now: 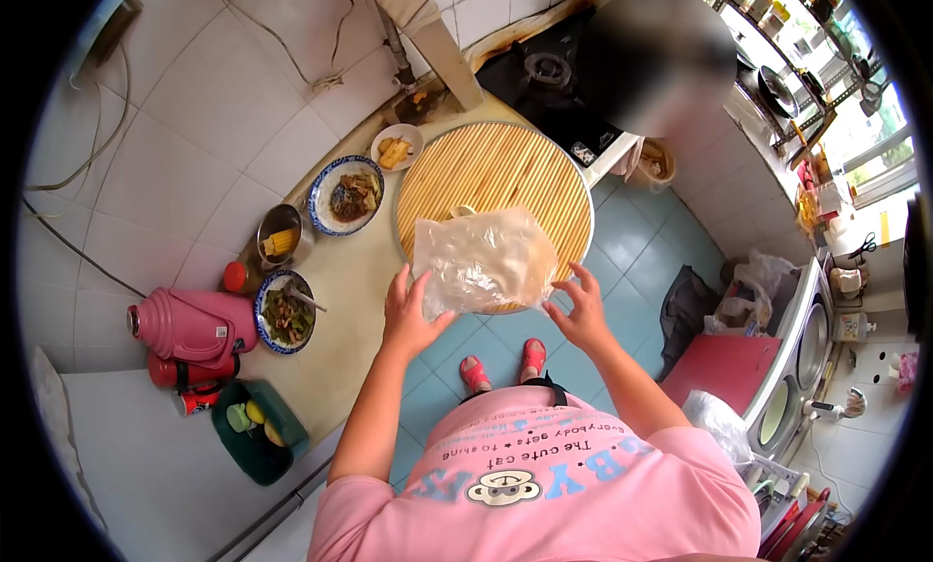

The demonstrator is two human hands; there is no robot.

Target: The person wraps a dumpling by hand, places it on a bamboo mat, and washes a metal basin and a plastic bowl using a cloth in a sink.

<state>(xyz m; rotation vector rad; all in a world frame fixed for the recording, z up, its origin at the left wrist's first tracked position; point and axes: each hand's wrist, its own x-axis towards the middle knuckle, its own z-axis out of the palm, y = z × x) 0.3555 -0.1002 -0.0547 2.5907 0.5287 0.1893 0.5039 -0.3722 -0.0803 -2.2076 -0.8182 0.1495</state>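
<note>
A clear plastic bag (486, 261) with something pale and flat in it lies over the near part of a round slatted bamboo board (486, 168). My left hand (413, 314) pinches the bag's lower left corner. At its lower right edge, my right hand (581, 307) has its thumb and fingers on the plastic. A small pale round item (462, 211) shows just past the bag's far edge; most of it is hidden.
Left of the board stand a small bowl (415, 140), two blue-rimmed dishes, a metal pot (299, 241), a pink thermos (194, 325) and a green basin (233, 465). A black stove (525, 95) lies beyond the board. Shelves and a red panel (719, 372) are at right.
</note>
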